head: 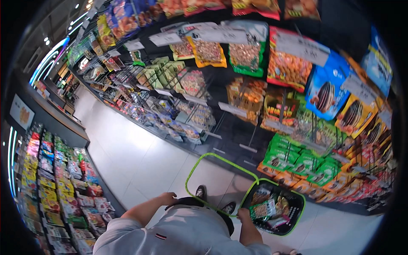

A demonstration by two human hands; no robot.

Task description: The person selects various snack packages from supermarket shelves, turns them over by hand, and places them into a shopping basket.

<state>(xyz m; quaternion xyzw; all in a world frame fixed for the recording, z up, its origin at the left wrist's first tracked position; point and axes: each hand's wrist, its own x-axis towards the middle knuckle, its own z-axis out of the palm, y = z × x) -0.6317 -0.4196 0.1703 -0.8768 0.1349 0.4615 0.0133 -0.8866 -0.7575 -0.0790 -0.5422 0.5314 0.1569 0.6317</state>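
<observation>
My right hand [244,214] is closed on the green handle of a black shopping basket [295,220], near where the handle meets the green rim. Several packaged snacks lie inside it, among them a green-edged bag of nuts or seeds [263,210]. The long handle loop [207,154] reaches out over the floor and my shoes. My left hand [168,198] is beside my waist, away from the basket, its fingers slightly bent; nothing shows in it. Ahead of me hang snack bags, including a blue bag of sunflower seeds [328,86] and a green-edged bag of nuts [248,54].
A dark rack with price tags [232,109] curves along the front and right. Another snack shelf [60,191] stands at the left. The tiled aisle [127,140] runs between them to the upper left. Another person's shoes [291,252] show at the bottom edge.
</observation>
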